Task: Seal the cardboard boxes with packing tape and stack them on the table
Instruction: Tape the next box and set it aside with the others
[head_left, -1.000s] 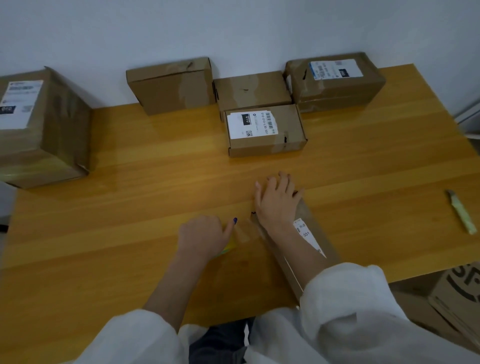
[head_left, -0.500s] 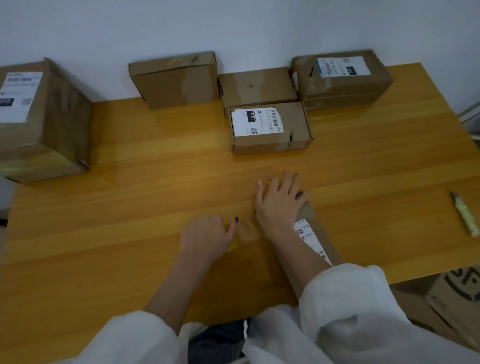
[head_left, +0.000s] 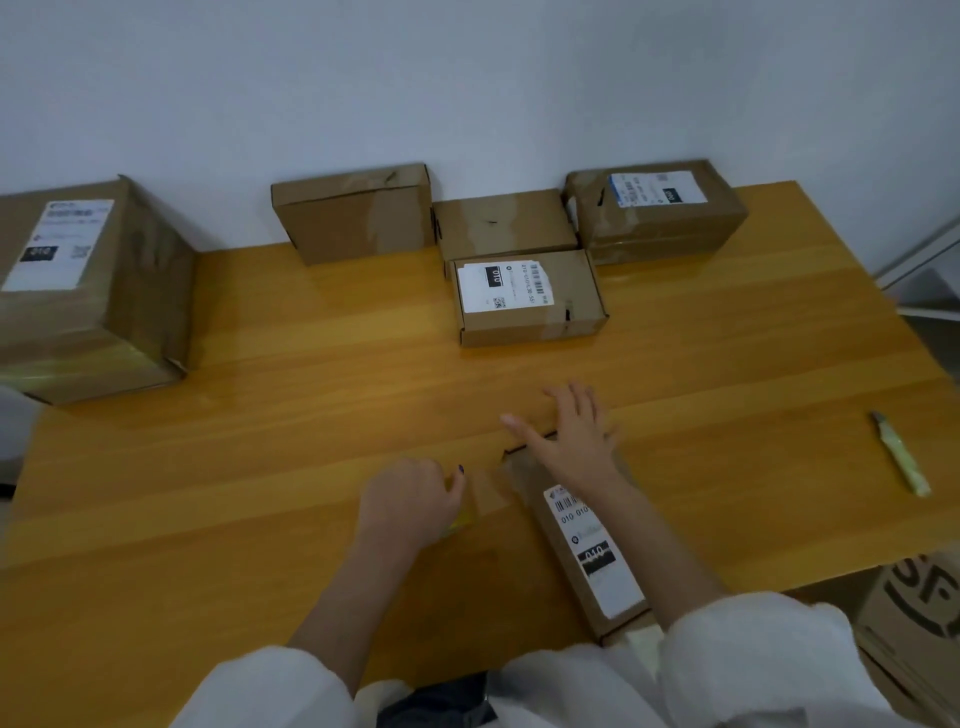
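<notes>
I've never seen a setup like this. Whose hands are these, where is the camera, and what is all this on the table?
No machine here: a person works bare-handed; a camera worn on the head looks forward and down. On the yellow-brown wooden table are a big brown cardboard box at the left, four smaller ones by the wall, and a pale green utility knife at the right. Nearest lies a long narrow brown box with a white label. The right hand presses its far end, fingers spread. The left hand curls round what seems a roll of clear packing tape, mostly hidden; a strip runs to that box.
</notes>
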